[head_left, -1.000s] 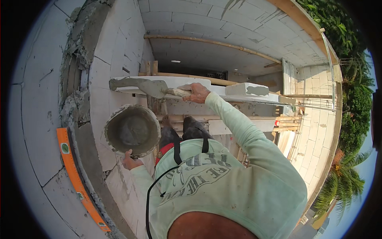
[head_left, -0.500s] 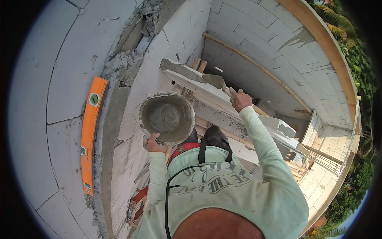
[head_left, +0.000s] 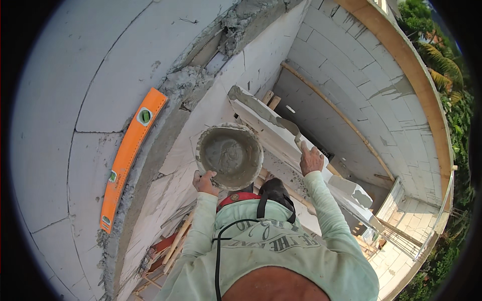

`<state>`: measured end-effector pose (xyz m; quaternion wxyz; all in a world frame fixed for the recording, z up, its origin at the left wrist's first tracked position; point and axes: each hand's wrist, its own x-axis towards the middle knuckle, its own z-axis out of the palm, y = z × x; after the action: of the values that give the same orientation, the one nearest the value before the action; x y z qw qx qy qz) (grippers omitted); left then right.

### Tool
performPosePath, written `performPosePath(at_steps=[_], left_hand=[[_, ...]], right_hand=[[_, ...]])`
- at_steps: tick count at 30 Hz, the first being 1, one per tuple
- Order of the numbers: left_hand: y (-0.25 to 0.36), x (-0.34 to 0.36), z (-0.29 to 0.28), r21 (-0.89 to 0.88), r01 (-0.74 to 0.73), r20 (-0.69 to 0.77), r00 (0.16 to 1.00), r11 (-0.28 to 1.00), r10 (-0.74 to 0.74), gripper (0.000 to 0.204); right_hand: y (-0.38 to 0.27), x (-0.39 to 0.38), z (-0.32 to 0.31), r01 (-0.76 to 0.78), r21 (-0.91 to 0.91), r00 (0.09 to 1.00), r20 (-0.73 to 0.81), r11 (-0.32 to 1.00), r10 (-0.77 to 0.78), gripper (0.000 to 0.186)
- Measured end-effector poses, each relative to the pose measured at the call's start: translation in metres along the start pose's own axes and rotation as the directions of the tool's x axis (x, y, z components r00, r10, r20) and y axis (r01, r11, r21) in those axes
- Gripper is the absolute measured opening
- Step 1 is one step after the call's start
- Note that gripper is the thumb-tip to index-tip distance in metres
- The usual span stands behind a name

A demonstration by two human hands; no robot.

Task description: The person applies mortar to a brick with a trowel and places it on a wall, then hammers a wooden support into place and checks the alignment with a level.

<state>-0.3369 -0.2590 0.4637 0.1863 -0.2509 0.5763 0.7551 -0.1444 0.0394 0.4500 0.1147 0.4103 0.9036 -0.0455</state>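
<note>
Grasps bucket [head_left: 257, 163] in left grip [head_left: 206, 183], before waist | grasps trowel [head_left: 291, 126] in right grip [head_left: 312, 159], beside mortar [head_left: 256, 104] on white block [head_left: 273, 133] | shows blade more edge-on than before | hides handle's end; leaves blade contact unclear

Mortar [head_left: 224, 151] in bucket [head_left: 258, 157], spirit level [head_left: 125, 159] left, trowel [head_left: 288, 125] right.

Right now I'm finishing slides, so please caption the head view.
Left hand holding a bucket of mortar, right hand holding a trowel beside a white ledge; orange level at left.
</note>
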Motion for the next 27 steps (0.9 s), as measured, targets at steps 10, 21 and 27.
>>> performPosePath(at_steps=[10, 21, 27], left_hand=[[-0.033, 0.031, -0.013, 0.311, -0.022, -0.031, 0.999, 0.950, 0.033, 0.024], [-0.014, 0.021, 0.034, 0.256, -0.108, 0.218, 0.975, 0.961, 0.051, 0.021], [-0.004, 0.010, 0.062, 0.238, 0.102, 0.323, 0.930, 0.966, -0.178, 0.027]], right_hand=[[0.003, -0.004, 0.003, -0.014, 0.004, 0.996, 0.084, 1.000, 0.014, 0.057], [0.007, -0.045, -0.099, 0.057, 0.547, 0.988, 0.088, 0.835, -0.125, 0.056], [-0.039, -0.052, -0.090, 0.177, 0.427, 0.961, 0.120, 0.887, -0.249, 0.048]])
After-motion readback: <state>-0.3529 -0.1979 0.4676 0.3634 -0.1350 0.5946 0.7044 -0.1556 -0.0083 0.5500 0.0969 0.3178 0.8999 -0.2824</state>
